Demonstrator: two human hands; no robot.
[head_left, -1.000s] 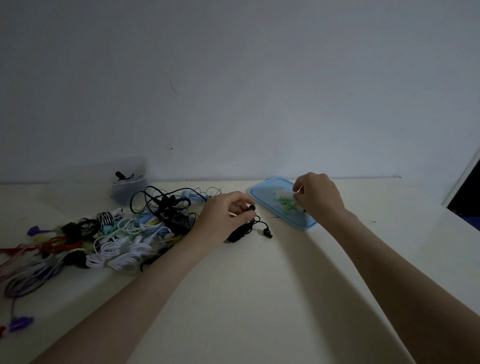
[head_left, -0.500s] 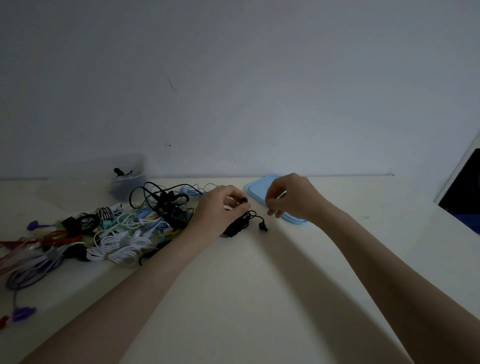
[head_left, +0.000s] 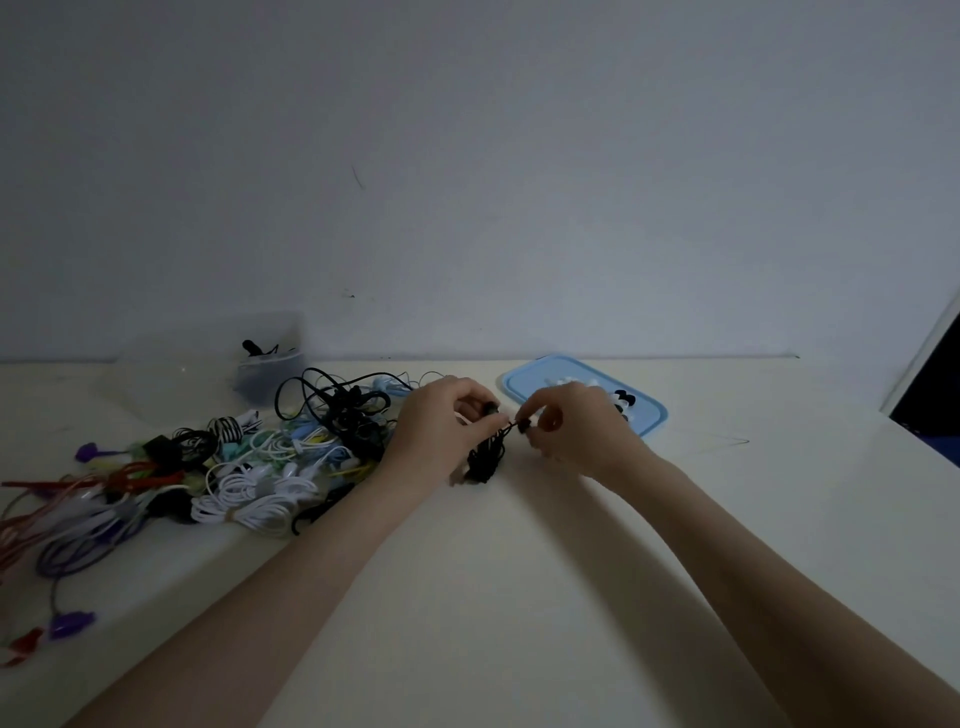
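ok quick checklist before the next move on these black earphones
1. Left hand grips the black earphones: ok.
2. Right hand pinches one earbud: ok.
3. Tip seated on that earbud: cannot tell, too small and dark.
4. Blue lid with spare ear tips close to the right hand: ok.
5. Cord free of the cable pile: cannot tell, the left hand hides the gap.
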